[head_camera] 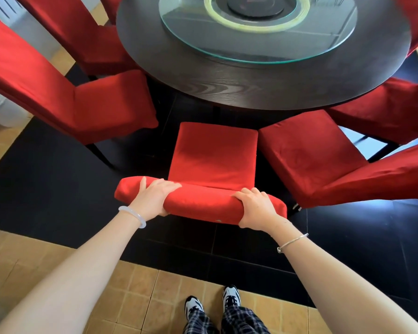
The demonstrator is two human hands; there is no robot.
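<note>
- The chair [215, 155] stands on the black floor [46, 177], facing the round desk [203, 78]. The front edge of its seat is near the desk's rim, with a dark gap showing between them.
- The left hand [155, 197] has its grip clamped on the top edge of the chair's back, toward the left end, fingers curled over the red cover.
- The right hand [256, 207] is clamped the same way near the right end. A stretch of bare back lies between the two hands.
- On the right there is hardly any room: the right chair [307, 150] has its seat corner just beside the held chair's seat edge. I cannot tell whether they touch.
- On the left it is looser. The left chair [111, 102] is angled away, and a wedge of floor separates its seat corner from the held chair.
- Behind the chair the black floor is open up to the tan tiles [155, 297], where the person's shoes [193, 307] stand well apart from the chair.
- A glass turntable [179, 39] sits on the desk, its edge well inside the desk's rim.
</note>
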